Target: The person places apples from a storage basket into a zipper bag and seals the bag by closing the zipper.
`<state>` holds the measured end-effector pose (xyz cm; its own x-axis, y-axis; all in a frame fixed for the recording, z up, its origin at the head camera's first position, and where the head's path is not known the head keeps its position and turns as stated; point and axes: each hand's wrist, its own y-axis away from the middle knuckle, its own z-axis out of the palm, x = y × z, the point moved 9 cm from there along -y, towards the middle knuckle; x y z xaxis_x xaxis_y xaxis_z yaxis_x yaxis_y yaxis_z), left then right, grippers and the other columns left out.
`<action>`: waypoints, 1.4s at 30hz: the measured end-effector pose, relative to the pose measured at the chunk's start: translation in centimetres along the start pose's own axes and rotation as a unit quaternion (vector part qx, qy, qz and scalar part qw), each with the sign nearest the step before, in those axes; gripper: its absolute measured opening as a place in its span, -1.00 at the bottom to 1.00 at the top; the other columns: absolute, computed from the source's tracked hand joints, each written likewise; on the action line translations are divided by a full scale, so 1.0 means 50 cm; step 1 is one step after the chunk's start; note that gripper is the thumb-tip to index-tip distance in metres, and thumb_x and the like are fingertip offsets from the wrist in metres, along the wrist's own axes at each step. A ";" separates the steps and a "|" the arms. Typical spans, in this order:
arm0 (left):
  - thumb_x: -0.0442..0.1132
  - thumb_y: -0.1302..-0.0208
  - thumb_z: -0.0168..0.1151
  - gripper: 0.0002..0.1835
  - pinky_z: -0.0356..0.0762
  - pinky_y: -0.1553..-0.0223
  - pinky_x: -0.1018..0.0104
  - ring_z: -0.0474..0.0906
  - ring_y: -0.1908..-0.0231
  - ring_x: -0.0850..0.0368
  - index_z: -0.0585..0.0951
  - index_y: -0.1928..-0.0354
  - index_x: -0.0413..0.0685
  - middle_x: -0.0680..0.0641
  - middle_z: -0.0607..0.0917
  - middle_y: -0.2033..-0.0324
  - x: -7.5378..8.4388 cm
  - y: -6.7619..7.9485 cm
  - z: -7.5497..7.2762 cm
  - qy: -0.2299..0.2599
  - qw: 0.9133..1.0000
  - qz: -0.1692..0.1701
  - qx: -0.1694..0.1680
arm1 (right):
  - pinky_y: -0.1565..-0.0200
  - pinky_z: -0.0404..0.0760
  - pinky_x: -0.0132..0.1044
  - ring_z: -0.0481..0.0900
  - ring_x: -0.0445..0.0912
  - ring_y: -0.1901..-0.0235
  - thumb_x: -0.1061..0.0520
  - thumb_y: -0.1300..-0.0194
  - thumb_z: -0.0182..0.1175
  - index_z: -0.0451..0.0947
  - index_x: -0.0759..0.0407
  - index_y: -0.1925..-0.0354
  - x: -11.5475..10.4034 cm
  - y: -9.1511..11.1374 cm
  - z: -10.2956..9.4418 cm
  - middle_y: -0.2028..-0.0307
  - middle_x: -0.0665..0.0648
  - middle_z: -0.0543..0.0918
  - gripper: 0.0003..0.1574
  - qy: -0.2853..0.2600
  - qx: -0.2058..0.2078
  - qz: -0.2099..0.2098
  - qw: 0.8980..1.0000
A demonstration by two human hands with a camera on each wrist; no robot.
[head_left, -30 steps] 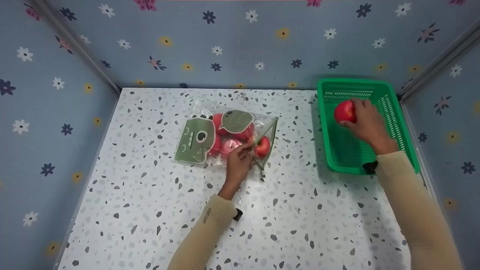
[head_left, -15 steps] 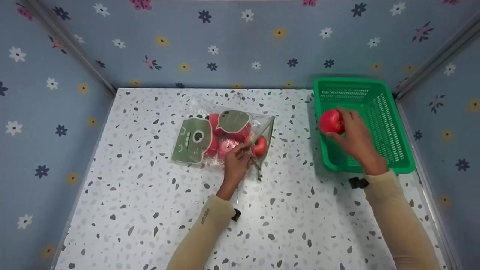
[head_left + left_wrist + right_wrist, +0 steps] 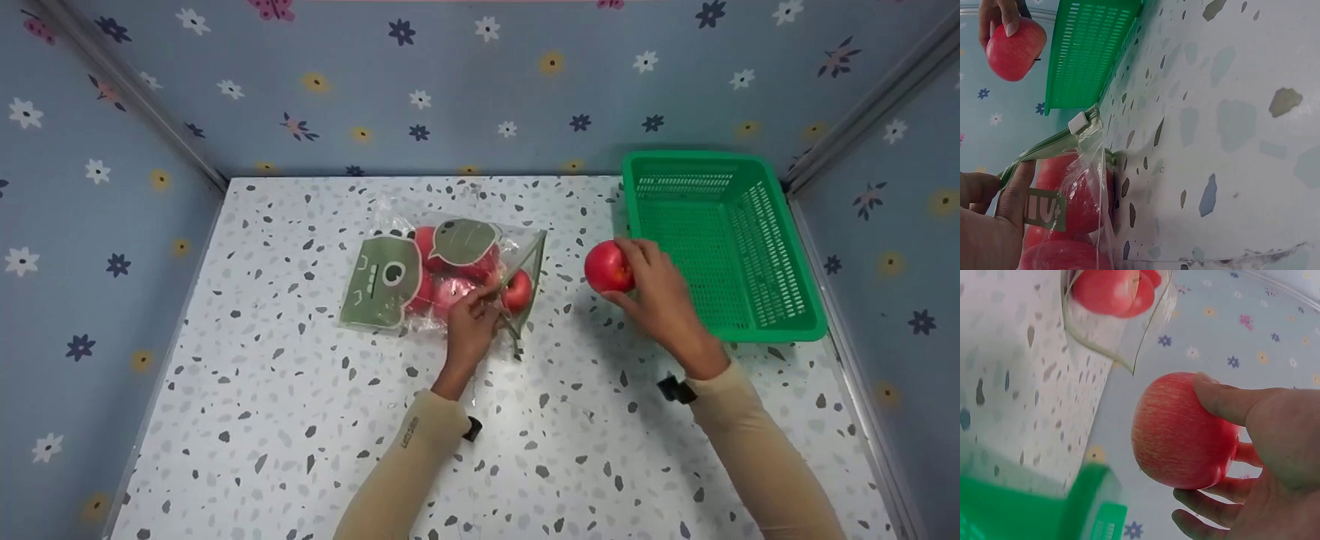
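A red apple (image 3: 608, 267) is held between the thumb and fingers of my right hand (image 3: 661, 300), raised above the table just left of the basket. The right wrist view shows this apple (image 3: 1182, 433) whole, with the thumb on its upper side. My left hand (image 3: 472, 330) pinches the green-trimmed opening of a clear zip bag (image 3: 381, 281) printed with a green cartoon monster. Several red apples (image 3: 1067, 191) lie inside the bag, one of them (image 3: 517, 291) close to its open end. A white zip slider (image 3: 1078, 123) sits on the bag's edge.
A green plastic basket (image 3: 724, 334) with perforated walls stands at the back right, with no fruit visible in it. The speckled white table (image 3: 300, 420) meets flower-patterned walls (image 3: 480, 82) at the back and sides.
My right hand has carried the apple out from over the green basket, leftward and toward the bag. My left hand keeps its hold on the bag's opening.
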<state>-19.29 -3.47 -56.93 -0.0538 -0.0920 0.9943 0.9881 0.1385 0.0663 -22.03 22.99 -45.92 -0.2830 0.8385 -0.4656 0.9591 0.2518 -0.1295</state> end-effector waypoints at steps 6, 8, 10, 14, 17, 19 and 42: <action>-0.57 -0.42 0.22 -0.68 0.71 0.36 0.33 0.70 0.32 0.19 0.65 -0.18 -0.42 -0.32 0.72 0.05 -0.001 -0.001 0.001 -0.002 1.000 -0.001 0.000 | -0.21 0.57 0.27 0.41 0.31 -0.32 0.18 -0.16 0.62 0.32 0.24 -0.51 -0.029 0.009 0.039 -0.36 0.38 0.43 0.07 0.008 -0.001 -0.025 1.000; -0.57 -0.42 0.22 -0.68 0.70 0.37 0.34 0.70 0.33 0.19 0.66 -0.17 -0.42 -0.32 0.72 0.06 -0.002 -0.001 0.000 0.001 1.000 -0.001 0.000 | -0.21 0.57 0.26 0.42 0.30 -0.31 0.17 -0.15 0.63 0.33 0.23 -0.50 -0.037 0.011 0.051 -0.34 0.37 0.45 0.06 0.009 0.001 -0.033 0.999; -0.57 -0.41 0.21 -0.68 0.68 0.39 0.36 0.68 0.34 0.20 0.66 -0.17 -0.42 -0.31 0.72 0.07 -0.002 0.000 0.000 0.002 1.000 0.001 -0.002 | -0.21 0.58 0.26 0.43 0.30 -0.30 0.16 -0.14 0.63 0.35 0.23 -0.48 -0.044 0.013 0.065 -0.33 0.37 0.46 0.05 0.010 0.002 -0.041 0.999; -0.57 -0.41 0.18 -0.68 0.63 0.41 0.41 0.66 0.34 0.21 0.66 -0.16 -0.42 -0.31 0.71 0.05 0.001 0.002 -0.001 -0.001 1.000 0.009 -0.004 | -0.18 0.60 0.25 0.47 0.31 -0.26 0.16 -0.12 0.64 0.36 0.24 -0.47 -0.053 0.013 0.094 -0.31 0.37 0.48 0.04 0.011 -0.001 -0.051 0.999; -0.57 -0.41 0.18 -0.68 0.65 0.39 0.36 0.66 0.33 0.20 0.67 -0.15 -0.40 -0.31 0.71 0.04 0.003 0.002 -0.002 -0.002 1.000 0.009 -0.003 | -0.17 0.61 0.24 0.49 0.31 -0.24 0.18 -0.12 0.64 0.36 0.24 -0.48 -0.054 0.010 0.119 -0.31 0.37 0.48 0.06 0.015 -0.013 -0.049 0.999; -0.57 -0.41 0.19 -0.67 0.67 0.38 0.33 0.67 0.32 0.19 0.67 -0.16 -0.39 -0.31 0.71 0.03 0.004 0.002 -0.002 -0.005 1.000 0.009 -0.002 | -0.19 0.60 0.23 0.49 0.30 -0.25 0.18 -0.13 0.64 0.34 0.22 -0.50 -0.053 0.008 0.137 -0.32 0.36 0.48 0.07 0.021 -0.026 -0.044 0.998; -0.62 -0.35 0.12 -0.63 0.60 0.41 0.48 0.68 0.26 0.12 0.67 -0.15 -0.41 -0.35 0.73 0.03 0.009 0.006 0.001 -0.023 0.999 0.029 0.002 | -0.21 0.57 0.22 0.46 0.30 -0.26 0.12 -0.20 0.60 0.34 0.17 -0.49 -0.067 -0.021 0.221 -0.34 0.34 0.45 0.01 0.063 -0.053 -0.046 0.996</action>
<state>-19.00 -3.44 -56.45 -0.0040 -0.0378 0.9993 0.9893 0.1457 0.0094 -21.98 14.57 -53.90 -0.3742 0.8618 -0.3426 0.9249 0.3739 -0.0696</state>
